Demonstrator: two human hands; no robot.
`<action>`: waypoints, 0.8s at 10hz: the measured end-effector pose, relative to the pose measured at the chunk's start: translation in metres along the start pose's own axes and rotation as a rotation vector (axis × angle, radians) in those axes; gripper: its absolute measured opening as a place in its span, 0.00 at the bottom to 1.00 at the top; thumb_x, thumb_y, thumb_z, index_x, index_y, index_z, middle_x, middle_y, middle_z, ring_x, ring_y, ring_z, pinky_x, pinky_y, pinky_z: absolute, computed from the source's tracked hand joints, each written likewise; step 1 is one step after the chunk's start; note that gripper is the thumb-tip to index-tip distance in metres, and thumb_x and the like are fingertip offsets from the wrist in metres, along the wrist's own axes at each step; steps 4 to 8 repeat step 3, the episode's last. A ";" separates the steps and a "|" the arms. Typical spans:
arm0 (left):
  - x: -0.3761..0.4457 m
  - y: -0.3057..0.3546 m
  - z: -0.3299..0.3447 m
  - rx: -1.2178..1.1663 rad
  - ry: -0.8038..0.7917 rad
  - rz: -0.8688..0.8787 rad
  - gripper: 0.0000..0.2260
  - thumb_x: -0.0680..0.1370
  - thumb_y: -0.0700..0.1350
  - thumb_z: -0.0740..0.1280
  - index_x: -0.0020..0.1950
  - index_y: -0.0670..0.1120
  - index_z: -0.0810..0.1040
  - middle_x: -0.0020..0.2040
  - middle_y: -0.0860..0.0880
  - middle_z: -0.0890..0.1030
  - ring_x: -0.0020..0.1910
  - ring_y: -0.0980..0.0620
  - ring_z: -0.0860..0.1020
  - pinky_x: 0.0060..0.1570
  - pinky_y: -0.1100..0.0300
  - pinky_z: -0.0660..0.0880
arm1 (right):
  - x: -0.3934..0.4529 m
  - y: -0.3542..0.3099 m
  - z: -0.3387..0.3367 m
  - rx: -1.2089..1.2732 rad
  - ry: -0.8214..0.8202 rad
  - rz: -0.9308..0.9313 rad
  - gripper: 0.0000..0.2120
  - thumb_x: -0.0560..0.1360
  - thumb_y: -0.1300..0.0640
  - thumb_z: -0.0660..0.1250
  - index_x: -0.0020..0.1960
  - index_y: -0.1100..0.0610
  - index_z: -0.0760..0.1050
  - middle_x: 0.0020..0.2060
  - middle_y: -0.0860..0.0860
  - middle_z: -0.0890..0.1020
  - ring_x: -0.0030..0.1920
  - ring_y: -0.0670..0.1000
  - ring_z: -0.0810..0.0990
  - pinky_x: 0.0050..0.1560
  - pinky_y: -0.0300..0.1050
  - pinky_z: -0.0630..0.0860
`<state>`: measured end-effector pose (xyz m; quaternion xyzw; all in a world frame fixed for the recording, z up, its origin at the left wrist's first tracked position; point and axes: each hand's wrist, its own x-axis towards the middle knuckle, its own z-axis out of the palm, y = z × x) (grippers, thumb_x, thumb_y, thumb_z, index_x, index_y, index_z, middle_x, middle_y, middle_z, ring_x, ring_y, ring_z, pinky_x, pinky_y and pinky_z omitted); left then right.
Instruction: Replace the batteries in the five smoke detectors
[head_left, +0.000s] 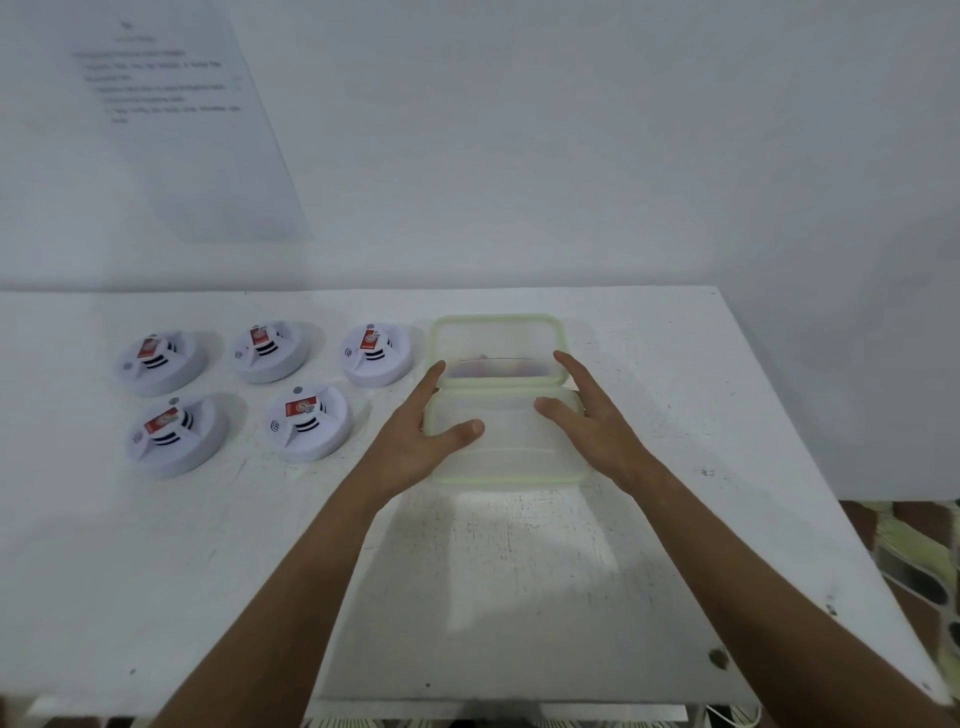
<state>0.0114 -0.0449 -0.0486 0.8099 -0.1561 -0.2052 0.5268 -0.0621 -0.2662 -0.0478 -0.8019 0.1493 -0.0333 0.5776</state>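
Several white round smoke detectors lie on the white table (519, 571) at the left, each with a red-labelled battery on top: three in a back row (161, 358) (270, 351) (375, 354) and two in front (174, 434) (310, 422). To their right stands a clear box with a green rim (497, 332); blurred coloured items show inside. In front of it is a clear green-rimmed lid (511, 452), casting a shadow on the table. My left hand (421, 436) grips the lid's left side, thumb on top. My right hand (592, 415) holds its right side.
A printed sheet (166, 104) hangs on the white wall behind the detectors. The table's right edge (810, 467) runs diagonally, with patterned floor (919, 561) beyond it. The table's near edge lies under my forearms.
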 end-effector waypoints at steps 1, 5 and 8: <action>-0.001 0.000 0.001 -0.007 -0.003 -0.015 0.38 0.70 0.62 0.72 0.75 0.66 0.56 0.71 0.57 0.66 0.70 0.56 0.67 0.69 0.53 0.68 | 0.001 0.002 0.000 -0.017 0.015 -0.010 0.29 0.78 0.48 0.67 0.76 0.41 0.60 0.71 0.48 0.71 0.62 0.52 0.76 0.60 0.48 0.78; -0.006 0.013 -0.002 0.083 0.030 -0.035 0.37 0.71 0.63 0.71 0.75 0.65 0.57 0.75 0.55 0.64 0.72 0.53 0.65 0.67 0.56 0.66 | 0.002 -0.004 -0.006 -0.235 0.037 -0.063 0.32 0.78 0.47 0.68 0.78 0.47 0.59 0.75 0.50 0.65 0.72 0.50 0.66 0.71 0.50 0.66; -0.006 0.013 -0.002 0.083 0.030 -0.035 0.37 0.71 0.63 0.71 0.75 0.65 0.57 0.75 0.55 0.64 0.72 0.53 0.65 0.67 0.56 0.66 | 0.002 -0.004 -0.006 -0.235 0.037 -0.063 0.32 0.78 0.47 0.68 0.78 0.47 0.59 0.75 0.50 0.65 0.72 0.50 0.66 0.71 0.50 0.66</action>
